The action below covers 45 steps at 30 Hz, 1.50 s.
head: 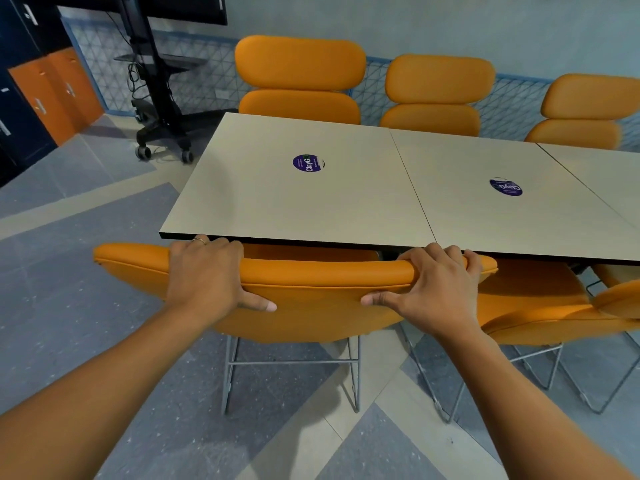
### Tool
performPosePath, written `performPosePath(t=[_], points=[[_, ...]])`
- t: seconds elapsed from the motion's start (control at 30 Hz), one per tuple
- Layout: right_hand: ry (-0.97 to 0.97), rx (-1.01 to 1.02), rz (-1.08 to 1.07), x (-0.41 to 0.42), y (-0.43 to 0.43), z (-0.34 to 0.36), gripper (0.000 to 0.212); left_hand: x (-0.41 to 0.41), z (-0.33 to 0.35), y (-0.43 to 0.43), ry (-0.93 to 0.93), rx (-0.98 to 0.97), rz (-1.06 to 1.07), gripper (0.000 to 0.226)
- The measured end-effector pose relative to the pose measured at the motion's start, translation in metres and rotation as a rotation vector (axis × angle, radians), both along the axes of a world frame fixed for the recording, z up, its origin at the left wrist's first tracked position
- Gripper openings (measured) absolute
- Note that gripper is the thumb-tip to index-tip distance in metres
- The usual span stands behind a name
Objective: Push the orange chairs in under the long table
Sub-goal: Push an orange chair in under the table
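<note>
Grey and beige floor tiles (86, 220) spread beneath a long pale table (294, 209) made of panels set edge to edge. A round purple sticker (307, 163) sits on the left panel.

On the near side, the nearest orange chair (311, 306) stands with the top of its backrest just beside and below the table's near edge, and its seat reaches under the table top. The left hand (204, 275) grasps the backrest top toward its left end, fingers curled over the far side and thumb on the near face. The right hand (436, 285) grasps the same top toward its right end in the same way.

To the right, a second orange chair (530, 299) also stands partly under the table. Along the far side, the far orange chairs (300, 77) rise above the table top. At far left is a black wheeled stand (156, 81).
</note>
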State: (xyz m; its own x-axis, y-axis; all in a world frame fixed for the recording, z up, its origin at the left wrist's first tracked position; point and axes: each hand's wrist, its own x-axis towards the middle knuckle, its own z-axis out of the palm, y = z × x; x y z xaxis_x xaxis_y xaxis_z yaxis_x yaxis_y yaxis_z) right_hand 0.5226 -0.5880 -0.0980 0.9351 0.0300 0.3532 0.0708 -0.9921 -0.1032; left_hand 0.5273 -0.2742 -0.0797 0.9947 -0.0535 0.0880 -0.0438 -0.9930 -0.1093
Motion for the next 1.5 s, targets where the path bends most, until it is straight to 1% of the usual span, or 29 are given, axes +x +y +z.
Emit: performPosePath(t=[0.2, 0.37, 0.47, 0.67, 0.83, 1.0, 1.13, 1.4, 1.5], points=[[-0.004, 0.006, 0.004, -0.006, -0.002, -0.002, 0.097, -0.005, 0.001, -0.003, -0.003, 0.004, 0.007, 0.086], [-0.021, 0.025, 0.061, -0.002, -0.014, -0.003, 0.094, -0.009, 0.001, -0.012, 0.015, -0.096, 0.049, 0.081], [-0.009, 0.038, 0.083, -0.001, -0.018, -0.003, 0.095, -0.015, -0.001, -0.014, 0.001, -0.123, 0.049, 0.079], [0.018, 0.017, 0.058, -0.004, -0.015, 0.000, 0.098, -0.016, -0.002, -0.012, -0.011, -0.117, 0.032, 0.079], [0.031, -0.007, 0.020, -0.009, -0.009, 0.001, 0.102, -0.018, 0.001, -0.010, 0.005, -0.059, 0.030, 0.081], [0.034, -0.006, 0.000, -0.018, -0.005, 0.002, 0.099, -0.018, 0.002, -0.005, 0.011, -0.066, 0.018, 0.080], [0.040, 0.000, 0.008, -0.023, -0.006, 0.002, 0.099, -0.021, -0.001, -0.005, -0.021, -0.071, -0.002, 0.081], [0.070, 0.006, 0.026, -0.024, -0.010, 0.004, 0.100, -0.028, -0.004, -0.003, -0.032, -0.185, -0.019, 0.078], [0.116, 0.018, 0.049, -0.023, -0.011, 0.009, 0.099, -0.032, -0.002, 0.001, -0.002, -0.277, -0.049, 0.085]])
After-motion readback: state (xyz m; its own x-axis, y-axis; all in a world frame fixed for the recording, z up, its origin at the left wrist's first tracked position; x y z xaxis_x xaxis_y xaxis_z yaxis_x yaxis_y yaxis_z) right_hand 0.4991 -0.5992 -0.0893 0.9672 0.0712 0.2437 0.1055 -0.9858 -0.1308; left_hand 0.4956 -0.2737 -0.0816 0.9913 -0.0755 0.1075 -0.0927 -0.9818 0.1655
